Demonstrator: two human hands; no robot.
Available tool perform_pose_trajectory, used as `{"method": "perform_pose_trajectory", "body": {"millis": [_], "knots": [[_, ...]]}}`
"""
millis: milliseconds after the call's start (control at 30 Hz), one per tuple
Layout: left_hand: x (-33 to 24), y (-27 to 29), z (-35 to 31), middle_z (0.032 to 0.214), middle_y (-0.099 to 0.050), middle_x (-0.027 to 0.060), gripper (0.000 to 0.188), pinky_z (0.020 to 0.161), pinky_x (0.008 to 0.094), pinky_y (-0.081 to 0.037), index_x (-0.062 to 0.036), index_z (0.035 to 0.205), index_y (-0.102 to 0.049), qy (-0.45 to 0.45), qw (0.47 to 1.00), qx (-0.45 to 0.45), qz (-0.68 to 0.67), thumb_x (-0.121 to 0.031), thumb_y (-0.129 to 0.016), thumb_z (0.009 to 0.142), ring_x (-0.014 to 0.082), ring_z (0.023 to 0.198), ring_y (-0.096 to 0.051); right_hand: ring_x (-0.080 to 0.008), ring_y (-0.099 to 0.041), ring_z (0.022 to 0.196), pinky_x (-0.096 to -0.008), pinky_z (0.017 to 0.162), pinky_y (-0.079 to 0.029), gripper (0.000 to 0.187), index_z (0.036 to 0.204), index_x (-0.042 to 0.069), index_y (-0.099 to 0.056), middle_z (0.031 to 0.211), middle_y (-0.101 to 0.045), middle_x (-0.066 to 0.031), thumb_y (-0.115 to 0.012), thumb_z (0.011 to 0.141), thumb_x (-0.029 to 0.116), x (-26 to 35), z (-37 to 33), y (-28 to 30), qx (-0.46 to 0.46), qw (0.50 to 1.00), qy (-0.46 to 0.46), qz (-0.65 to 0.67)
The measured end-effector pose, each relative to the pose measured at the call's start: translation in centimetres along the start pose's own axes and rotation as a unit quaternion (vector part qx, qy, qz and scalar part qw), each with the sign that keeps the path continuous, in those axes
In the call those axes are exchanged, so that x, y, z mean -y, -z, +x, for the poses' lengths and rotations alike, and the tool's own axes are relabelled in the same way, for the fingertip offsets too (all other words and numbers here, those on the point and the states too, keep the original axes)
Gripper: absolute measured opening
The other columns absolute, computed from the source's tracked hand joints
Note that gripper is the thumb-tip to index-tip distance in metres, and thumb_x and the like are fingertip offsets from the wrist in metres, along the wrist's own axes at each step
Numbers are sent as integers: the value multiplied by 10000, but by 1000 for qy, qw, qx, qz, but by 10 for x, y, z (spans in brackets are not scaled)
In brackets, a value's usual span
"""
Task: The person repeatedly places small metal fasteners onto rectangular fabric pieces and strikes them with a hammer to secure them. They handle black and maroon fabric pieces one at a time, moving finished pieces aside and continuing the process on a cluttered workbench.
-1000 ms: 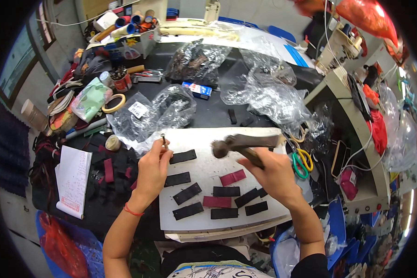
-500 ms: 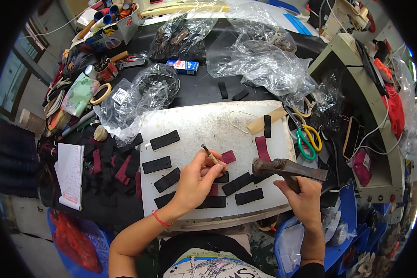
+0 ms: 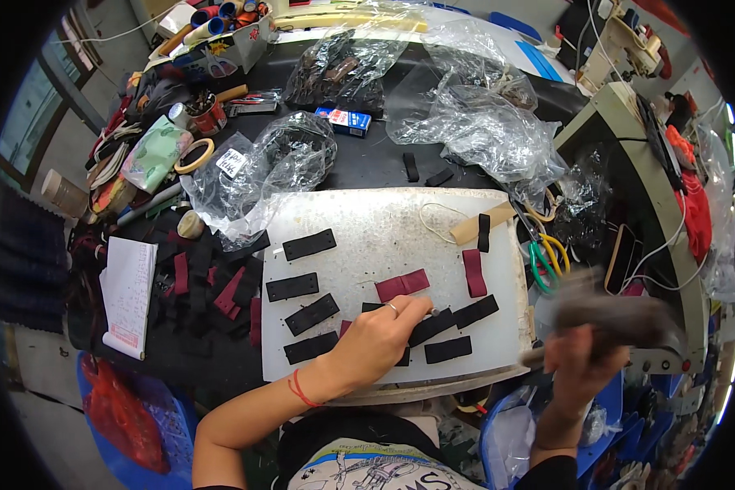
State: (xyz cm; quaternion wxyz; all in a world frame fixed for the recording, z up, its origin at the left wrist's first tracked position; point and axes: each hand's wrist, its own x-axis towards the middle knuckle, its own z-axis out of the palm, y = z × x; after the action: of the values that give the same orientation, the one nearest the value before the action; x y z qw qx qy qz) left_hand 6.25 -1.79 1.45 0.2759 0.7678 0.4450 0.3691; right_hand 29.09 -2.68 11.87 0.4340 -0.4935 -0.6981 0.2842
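My left hand [image 3: 380, 343] is over the near middle of the white board [image 3: 359, 212], its fingers closed on a slim metal punch. Only the end of the punch [image 3: 434, 312] shows, beside a black strip [image 3: 433, 327]. Off the board's right edge, my right hand [image 3: 581, 371] grips a hammer [image 3: 616, 320], its head smeared by motion. Several black strips lie around my left hand, including one [image 3: 448, 349] near the front edge, some with small holes at the ends. A maroon strip [image 3: 402, 284] rests just beyond my fingers, and another [image 3: 474, 273] lies farther right.
Scissors [image 3: 543, 265] with green and yellow handles lie by the board's right side. To the left are a notepad [image 3: 129, 294] and a pile of dark strips [image 3: 204, 302]. Clear plastic bags [image 3: 490, 139] and a small blue box [image 3: 345, 122] sit at the back.
My right hand has swung the hammer outward to the right. My left hand has shifted right, and the punch has gone from nearly upright to mostly covered by my fingers.
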Motion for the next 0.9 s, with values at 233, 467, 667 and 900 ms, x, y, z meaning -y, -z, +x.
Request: {"method": "perform_pose_trajectory", "body": {"millis": [233, 467, 667, 900], "knots": [[13, 1, 10, 870, -654, 186, 158, 690, 336, -533, 28, 1028, -477, 184, 956, -74, -217, -70, -556, 933, 288, 804, -685, -258, -626, 597, -353, 524, -461, 185, 952, 79, -684, 727, -639, -88, -747, 812, 183, -8, 16, -17, 128, 963, 66, -229], [19, 14, 6, 961, -675, 133, 163, 800, 299, -547, 30, 1069, -509, 149, 966, 14, -212, -50, -563, 938, 185, 939, -679, -188, -541, 568, -308, 551, -422, 230, 961, 37, -684, 682, -597, -81, -782, 772, 121, -19, 7, -18, 108, 969, 50, -215], [6, 11, -2, 900, -657, 161, 150, 693, 327, -549, 24, 1045, -527, 44, 997, 17, -65, -31, -572, 912, 317, 813, -687, -93, -588, 611, -249, 586, -480, 207, 987, 25, -684, 742, -665, -40, -754, 815, 117, 3, 9, -7, -30, 995, 46, -83], [6, 4, 1, 839, -614, 180, 169, 598, 413, -520, -5, 1022, -505, 12, 999, -43, -15, -63, -581, 883, 388, 705, -613, -294, -612, 643, -349, 599, -466, 188, 929, 56, -683, 788, -649, -121, -758, 789, 155, 4, 18, -16, 197, 928, 96, -302]]}}
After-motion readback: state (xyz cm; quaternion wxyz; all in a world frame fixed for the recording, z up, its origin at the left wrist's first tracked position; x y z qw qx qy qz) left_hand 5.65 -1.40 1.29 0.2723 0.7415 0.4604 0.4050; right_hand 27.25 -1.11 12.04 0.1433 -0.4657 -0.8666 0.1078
